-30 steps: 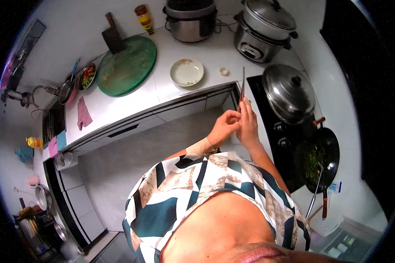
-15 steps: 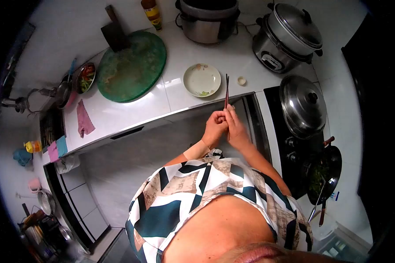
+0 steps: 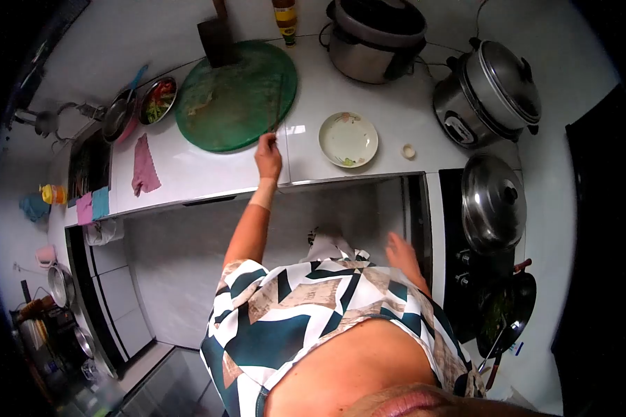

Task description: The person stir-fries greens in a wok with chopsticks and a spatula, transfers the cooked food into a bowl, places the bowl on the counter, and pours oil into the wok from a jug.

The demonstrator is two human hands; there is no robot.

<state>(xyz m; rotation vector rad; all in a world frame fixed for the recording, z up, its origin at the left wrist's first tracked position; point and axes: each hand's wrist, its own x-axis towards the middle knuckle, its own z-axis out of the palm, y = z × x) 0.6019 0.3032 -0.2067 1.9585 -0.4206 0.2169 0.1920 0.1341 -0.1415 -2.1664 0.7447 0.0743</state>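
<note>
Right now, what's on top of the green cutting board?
The cleaver overlaps the far edge of the cutting board, hiding that part. The left hand holds chopsticks over the right side; contact can't be told. Pale marks show.

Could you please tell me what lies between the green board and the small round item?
The head view shows a floral plate between the green board and the small round item.
</note>
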